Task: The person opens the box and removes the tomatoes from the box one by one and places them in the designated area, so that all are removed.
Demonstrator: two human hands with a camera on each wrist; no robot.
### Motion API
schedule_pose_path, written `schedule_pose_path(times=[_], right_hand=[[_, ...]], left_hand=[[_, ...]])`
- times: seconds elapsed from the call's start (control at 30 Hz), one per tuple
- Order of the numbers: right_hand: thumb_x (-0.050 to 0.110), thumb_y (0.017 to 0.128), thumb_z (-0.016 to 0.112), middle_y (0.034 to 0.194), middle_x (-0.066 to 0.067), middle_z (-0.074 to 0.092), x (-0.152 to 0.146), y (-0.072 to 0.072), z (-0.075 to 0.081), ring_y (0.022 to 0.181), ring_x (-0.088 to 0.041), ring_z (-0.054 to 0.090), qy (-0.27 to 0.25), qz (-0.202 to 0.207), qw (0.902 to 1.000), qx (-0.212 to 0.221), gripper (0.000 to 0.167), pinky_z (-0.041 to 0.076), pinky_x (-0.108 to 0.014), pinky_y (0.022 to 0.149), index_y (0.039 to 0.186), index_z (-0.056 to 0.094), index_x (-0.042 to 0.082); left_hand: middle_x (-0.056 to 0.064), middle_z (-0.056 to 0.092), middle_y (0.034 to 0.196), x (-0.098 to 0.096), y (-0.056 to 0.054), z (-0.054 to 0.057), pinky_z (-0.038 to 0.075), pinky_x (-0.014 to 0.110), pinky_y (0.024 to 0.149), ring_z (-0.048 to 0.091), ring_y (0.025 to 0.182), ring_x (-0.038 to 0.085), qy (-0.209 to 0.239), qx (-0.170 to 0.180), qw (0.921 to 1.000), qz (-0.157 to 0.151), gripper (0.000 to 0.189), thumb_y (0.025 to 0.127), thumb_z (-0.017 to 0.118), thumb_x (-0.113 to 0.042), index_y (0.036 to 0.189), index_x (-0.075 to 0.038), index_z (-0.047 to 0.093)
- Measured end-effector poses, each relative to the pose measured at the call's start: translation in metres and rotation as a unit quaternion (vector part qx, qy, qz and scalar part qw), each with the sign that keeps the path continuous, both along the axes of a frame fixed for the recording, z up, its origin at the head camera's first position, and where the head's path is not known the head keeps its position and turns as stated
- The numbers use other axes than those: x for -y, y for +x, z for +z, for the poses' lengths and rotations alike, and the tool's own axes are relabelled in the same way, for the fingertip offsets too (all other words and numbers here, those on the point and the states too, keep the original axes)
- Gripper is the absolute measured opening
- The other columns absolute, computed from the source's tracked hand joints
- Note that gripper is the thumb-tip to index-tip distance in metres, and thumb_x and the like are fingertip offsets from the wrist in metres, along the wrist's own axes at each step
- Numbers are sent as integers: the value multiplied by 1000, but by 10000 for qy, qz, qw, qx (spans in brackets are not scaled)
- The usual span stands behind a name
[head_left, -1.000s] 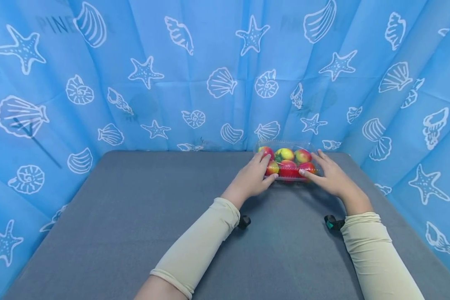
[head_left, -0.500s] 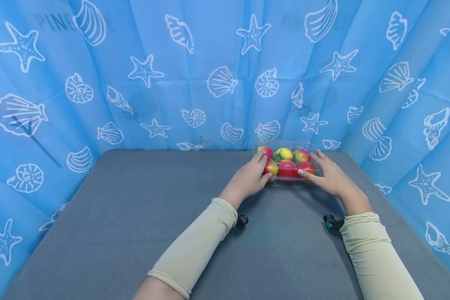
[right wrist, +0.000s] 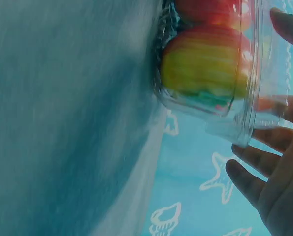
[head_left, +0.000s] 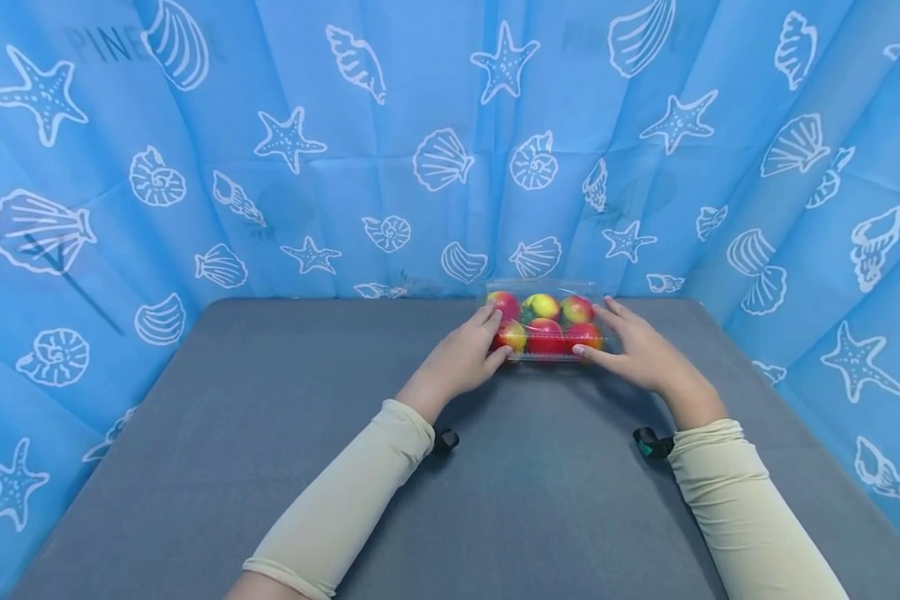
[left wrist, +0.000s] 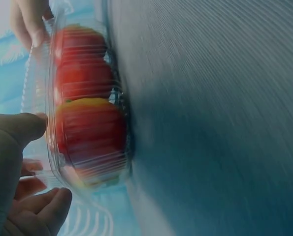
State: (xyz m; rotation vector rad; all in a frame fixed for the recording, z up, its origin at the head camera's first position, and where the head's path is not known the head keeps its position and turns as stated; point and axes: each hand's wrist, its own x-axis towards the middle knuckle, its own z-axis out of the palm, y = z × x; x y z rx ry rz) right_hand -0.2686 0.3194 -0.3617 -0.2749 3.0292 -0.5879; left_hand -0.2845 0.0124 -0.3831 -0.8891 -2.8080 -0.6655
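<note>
A clear plastic clamshell box (head_left: 543,289) stands at the back right of the grey table in the head view. Inside lie several red-and-yellow fruits (head_left: 545,335) that look like apples. At its left end my left hand (head_left: 459,353) grips the box, thumb at the front rim. My right hand (head_left: 645,352) holds the right end, its thumb on the front edge. In the left wrist view, the left thumb (left wrist: 30,127) meets the lid's rim while the fingers lie around the end. The right wrist view has the right fingers (right wrist: 262,162) spread by the box's end.
The grey table (head_left: 270,400) reaches forward to a blue curtain (head_left: 390,92) with white shells and starfish. The box stands close to the table's back edge. Black straps (head_left: 651,443) show at both wrists.
Both hands and the box of fruit have shifted to the left along the table's back edge, mostly in the last half second. The hands keep hold of its two ends.
</note>
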Motion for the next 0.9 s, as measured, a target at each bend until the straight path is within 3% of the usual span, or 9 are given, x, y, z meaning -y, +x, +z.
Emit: schedule_pose_path(times=[0.33,0.63,0.9], right_hand=[[61,94,72,176,-21,21,40,10,0,159,-51,24,6,562,9982,-208,95,40,-75,114,167,35,13],[56,94,76,176,-15,27,77,19,-5,159,-46,30,-86,1220,9915,-445,88,44,-69,114,165,42,16],[49,93,80,173,-13,33,102,30,-5,156,-41,37,-165,1791,9813,-693,83,51,-64,111,162,46,19]], left_hand=[[10,32,175,62,19,-1,46,44,119,37,160,27,128,97,9998,80,79,100,76,-35,164,-6,39],[12,30,175,118,53,-1,47,48,117,36,159,29,30,108,9997,232,81,99,77,-34,164,-6,38],[13,33,174,155,79,-2,49,49,114,40,157,31,53,-61,9994,342,81,99,77,-36,164,-6,40]])
